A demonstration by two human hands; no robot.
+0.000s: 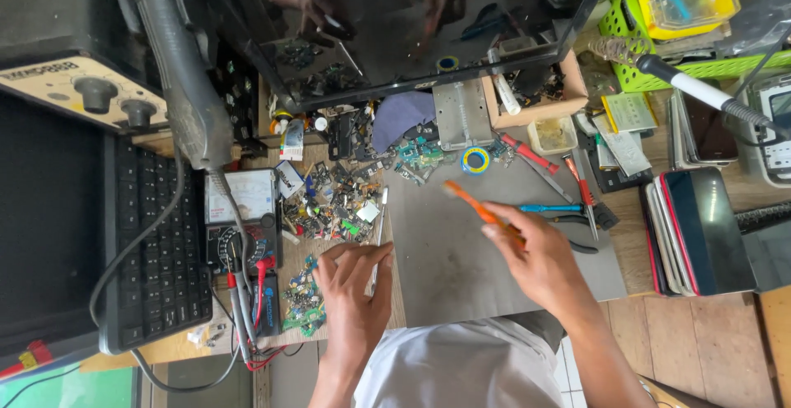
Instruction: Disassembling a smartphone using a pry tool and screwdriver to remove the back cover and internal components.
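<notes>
**On a cluttered repair surface, two hands at work**

Over the grey mat [461, 251], the right hand [535, 255] is clenched around an orange-handled tool [471, 202] — its tip angled up and to the left. The left hand [354, 288] rests at the mat's left edge, fingers loosely curled on a slim silver tool [379, 227]; whether it truly grips it I cannot tell. Just beyond lies a heap of small electronic parts [338, 202] — with a black keyboard [156, 243] further left.

Bright even daylight, soft shadows, wide-angle bending at edges.
</notes>
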